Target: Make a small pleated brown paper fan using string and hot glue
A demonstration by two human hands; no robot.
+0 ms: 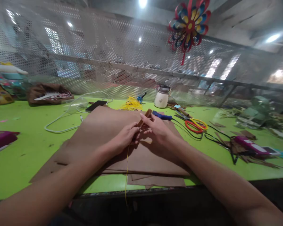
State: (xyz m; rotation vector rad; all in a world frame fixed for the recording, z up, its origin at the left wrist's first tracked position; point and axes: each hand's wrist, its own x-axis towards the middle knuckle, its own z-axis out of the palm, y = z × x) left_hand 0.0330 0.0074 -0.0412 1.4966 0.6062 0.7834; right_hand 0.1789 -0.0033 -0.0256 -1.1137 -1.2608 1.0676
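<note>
Over the stacked brown sheets, my left hand and my right hand meet. Between them is a small brown folded strip, tilted up to the right. My left fingers are closed round its lower end, while my right thumb and fingers pinch it higher up. A thin yellow thread hangs from beneath my left hand past the table's front edge. Part of the strip is hidden behind my fingers. Just beyond my right hand lies a blue-handled tool with a black cord.
Yellow shreds, a white jar and a black phone lie toward the back. At right are scissors with red and yellow handles and a purple device among brown scraps. A white cable curls at left.
</note>
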